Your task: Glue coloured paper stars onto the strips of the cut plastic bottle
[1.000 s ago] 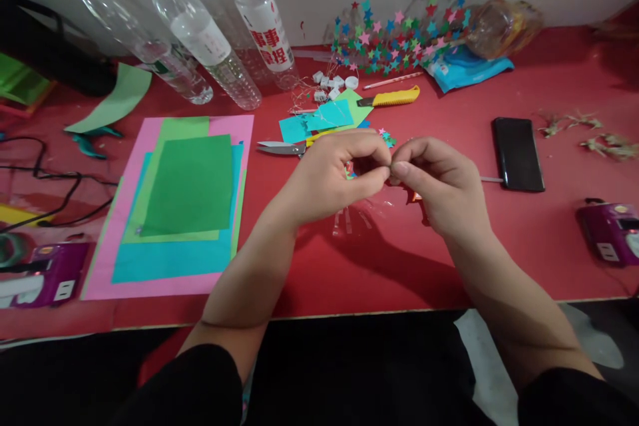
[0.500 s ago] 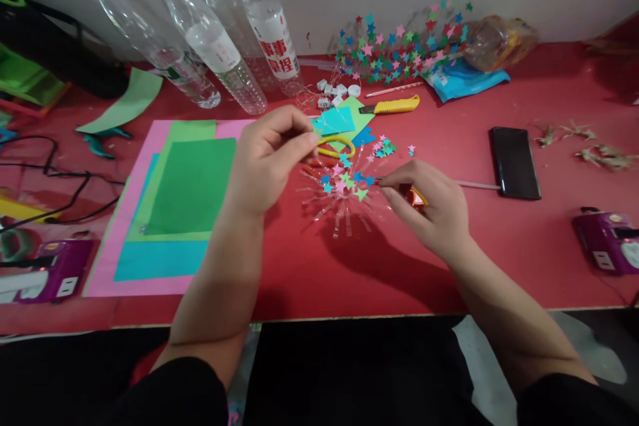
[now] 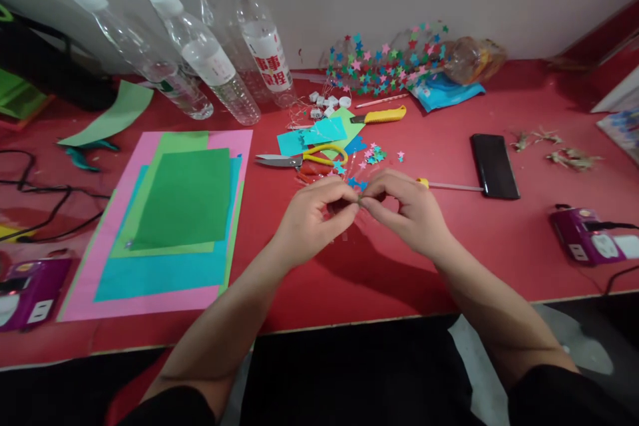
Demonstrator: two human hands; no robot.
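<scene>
Close together at the middle of the head view, my left hand [image 3: 322, 216] and my right hand [image 3: 407, 210] meet at the fingertips. Both are closed in a pinch around something tiny and greenish that I cannot make out. Partly hidden behind my fingers is a bunch of clear plastic strips with paper stars [image 3: 355, 184] on it. Scissors with yellow handles [image 3: 287, 160] lie just beyond my left hand. A small pile of loose paper stars [image 3: 377, 155] rests past the fingertips.
Stacked coloured paper [image 3: 187, 196] lies at left, several plastic bottles [image 3: 210, 66] behind it. Toward the back are a yellow utility knife [image 3: 384, 115], white bits [image 3: 329, 103], a star-covered piece [image 3: 384, 63] and a blue packet [image 3: 449, 93]. A phone [image 3: 495, 166] and purple power adapter [image 3: 584, 236] are at right.
My left hand has come down and right, and my right hand slightly left, so their fingertips now meet over the starred strips. The whole view has shifted a little.
</scene>
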